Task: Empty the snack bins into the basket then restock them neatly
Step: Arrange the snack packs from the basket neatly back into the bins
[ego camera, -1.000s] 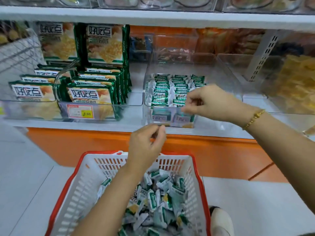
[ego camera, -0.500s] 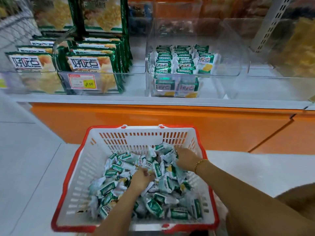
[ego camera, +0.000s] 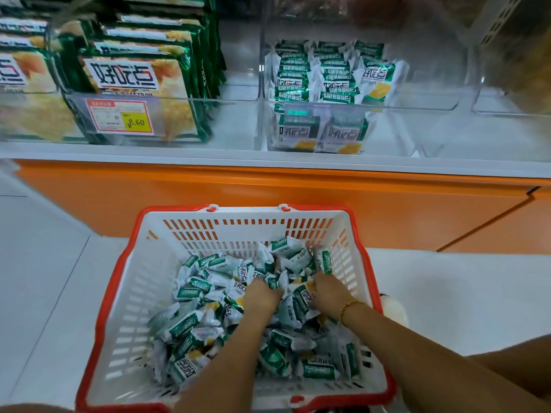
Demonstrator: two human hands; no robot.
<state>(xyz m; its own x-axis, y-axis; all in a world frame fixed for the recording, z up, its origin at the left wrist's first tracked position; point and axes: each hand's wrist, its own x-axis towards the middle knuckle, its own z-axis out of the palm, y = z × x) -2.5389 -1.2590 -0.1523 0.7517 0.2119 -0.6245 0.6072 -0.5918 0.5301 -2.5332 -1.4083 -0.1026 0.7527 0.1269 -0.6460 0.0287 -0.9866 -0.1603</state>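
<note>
Left hand [ego camera: 262,296] and right hand [ego camera: 328,293] are sunk among the basket's [ego camera: 244,214] snack packets [ego camera: 193,293], grips hidden; aligned handfuls are advised.

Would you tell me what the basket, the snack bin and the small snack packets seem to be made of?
The basket looks like moulded matte plastic, white slotted walls with a red rim. The snack bin seems clear glossy acrylic or similar: see-through with bright edges. The snack packets look like shiny crinkled plastic film.
</note>
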